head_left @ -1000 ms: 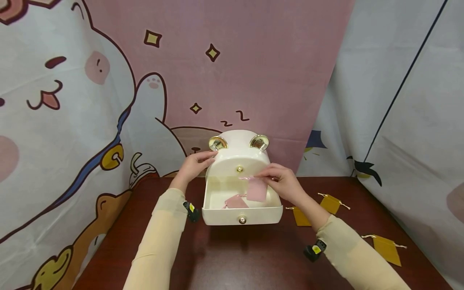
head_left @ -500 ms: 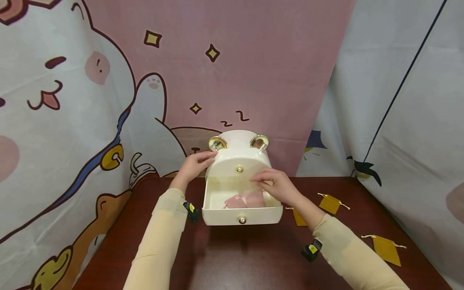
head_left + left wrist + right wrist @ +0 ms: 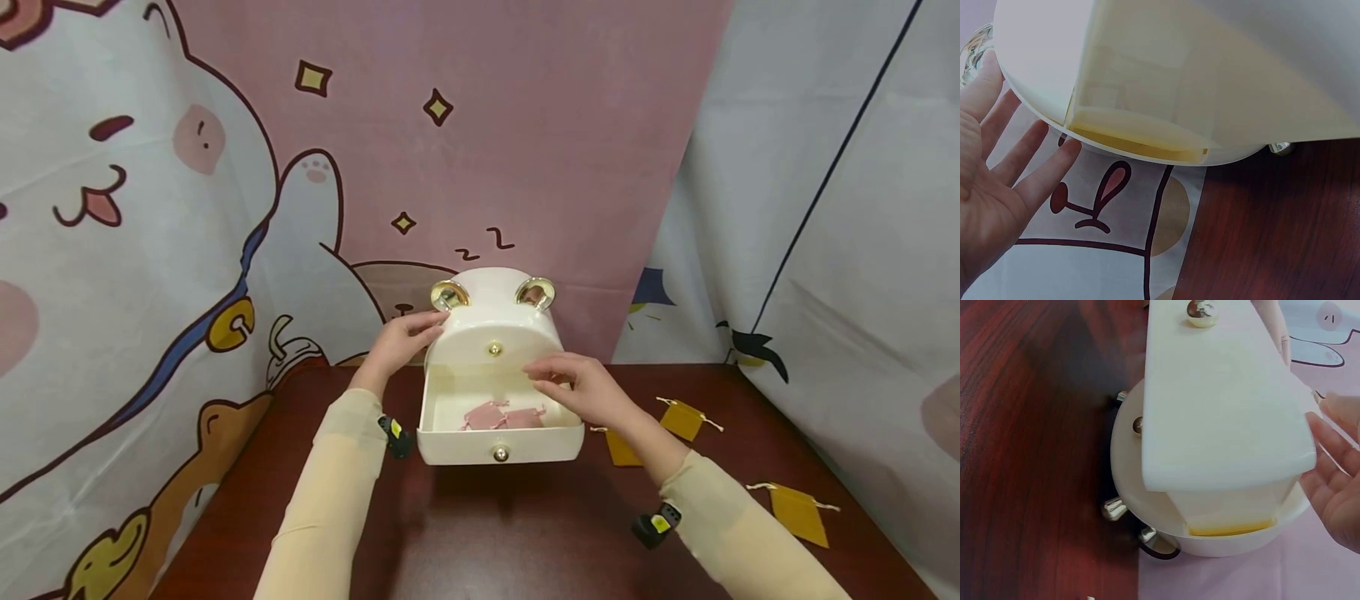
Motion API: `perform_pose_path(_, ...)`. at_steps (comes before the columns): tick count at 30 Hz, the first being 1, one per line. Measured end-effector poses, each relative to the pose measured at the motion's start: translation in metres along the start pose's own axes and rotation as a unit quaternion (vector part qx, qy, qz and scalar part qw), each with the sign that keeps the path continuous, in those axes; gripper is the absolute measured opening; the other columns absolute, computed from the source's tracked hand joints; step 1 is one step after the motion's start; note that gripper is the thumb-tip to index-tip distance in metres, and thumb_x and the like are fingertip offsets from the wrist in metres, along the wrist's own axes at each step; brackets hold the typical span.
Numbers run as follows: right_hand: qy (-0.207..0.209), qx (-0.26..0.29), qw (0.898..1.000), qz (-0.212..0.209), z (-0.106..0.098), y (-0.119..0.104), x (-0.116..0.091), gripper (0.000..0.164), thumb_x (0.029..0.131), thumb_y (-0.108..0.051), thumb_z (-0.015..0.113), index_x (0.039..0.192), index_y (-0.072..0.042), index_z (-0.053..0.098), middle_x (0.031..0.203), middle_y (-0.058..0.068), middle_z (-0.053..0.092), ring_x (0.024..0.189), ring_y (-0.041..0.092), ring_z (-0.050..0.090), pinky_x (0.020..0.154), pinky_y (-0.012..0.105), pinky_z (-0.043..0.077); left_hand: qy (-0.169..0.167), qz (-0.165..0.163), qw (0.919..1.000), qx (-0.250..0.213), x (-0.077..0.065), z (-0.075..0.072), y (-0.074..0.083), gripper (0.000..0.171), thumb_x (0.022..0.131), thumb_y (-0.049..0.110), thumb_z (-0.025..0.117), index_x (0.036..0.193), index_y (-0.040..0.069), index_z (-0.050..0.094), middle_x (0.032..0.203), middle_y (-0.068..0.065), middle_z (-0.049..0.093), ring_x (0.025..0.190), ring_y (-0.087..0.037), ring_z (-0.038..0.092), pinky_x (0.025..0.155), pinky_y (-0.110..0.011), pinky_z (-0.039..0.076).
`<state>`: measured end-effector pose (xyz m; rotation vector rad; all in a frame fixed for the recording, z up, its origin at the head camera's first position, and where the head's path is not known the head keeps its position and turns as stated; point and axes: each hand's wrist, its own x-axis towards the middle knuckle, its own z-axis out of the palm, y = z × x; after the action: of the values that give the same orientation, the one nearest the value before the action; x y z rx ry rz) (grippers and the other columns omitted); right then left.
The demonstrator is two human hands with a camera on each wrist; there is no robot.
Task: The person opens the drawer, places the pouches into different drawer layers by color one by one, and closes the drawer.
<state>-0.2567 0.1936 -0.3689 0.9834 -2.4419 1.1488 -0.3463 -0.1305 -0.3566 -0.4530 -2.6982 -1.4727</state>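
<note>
A white cabinet (image 3: 497, 325) with two gold ears stands on the table, its lower drawer (image 3: 459, 448) pulled out. Inside that drawer lie two pink drawstring pouches, one on the left (image 3: 485, 415) and one on the right (image 3: 525, 418). My left hand (image 3: 393, 347) rests with its fingertips against the cabinet's upper left side, below the left ear. In the left wrist view its fingers (image 3: 1041, 181) are spread along the curved edge. Over the drawer's right side is my right hand (image 3: 587, 388), holding nothing, with its fingers loosely bent.
Mustard drawstring pouches lie on the dark red table (image 3: 502, 533) to the right: one behind (image 3: 682, 420), one partly behind my right forearm (image 3: 622, 450), one nearer the front (image 3: 799, 515). A printed cloth (image 3: 540, 150) hangs behind the cabinet.
My right hand has let go of a pink pouch, which has dropped into the drawer beside the other one. The left hand has stayed on the cabinet's side.
</note>
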Motion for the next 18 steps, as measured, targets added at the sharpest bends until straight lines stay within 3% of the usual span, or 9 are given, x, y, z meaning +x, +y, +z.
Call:
perform_pose_path(8,-0.054,0.004,0.998,0.005,-0.010,-0.019,-0.008,0.031,0.088,-0.012,0.077,0.118,-0.012,0.073,0.101,-0.005,0.071,0.088,0.010,0.064,0.076,0.032,0.057,-0.002,-0.003,1.0000,-0.009,-0.002,-0.002,0.002,0.040,0.096,0.038,0.066,0.134,0.027,0.065,0.145,0.000,0.052,0.131,-0.028,0.049,0.099,-0.050,0.047)
perform_pose_path(18,-0.091,-0.009,0.996,-0.023,-0.017,-0.045,-0.017,0.032,0.086,-0.014,0.080,0.117,-0.015,0.073,0.095,-0.008,0.072,0.082,0.006,0.065,0.067,0.029,0.056,-0.005,-0.005,0.9999,-0.013,-0.003,-0.002,0.004,0.038,0.096,0.038,0.066,0.133,0.028,0.066,0.144,0.000,0.053,0.130,-0.028,0.049,0.100,-0.050,0.046)
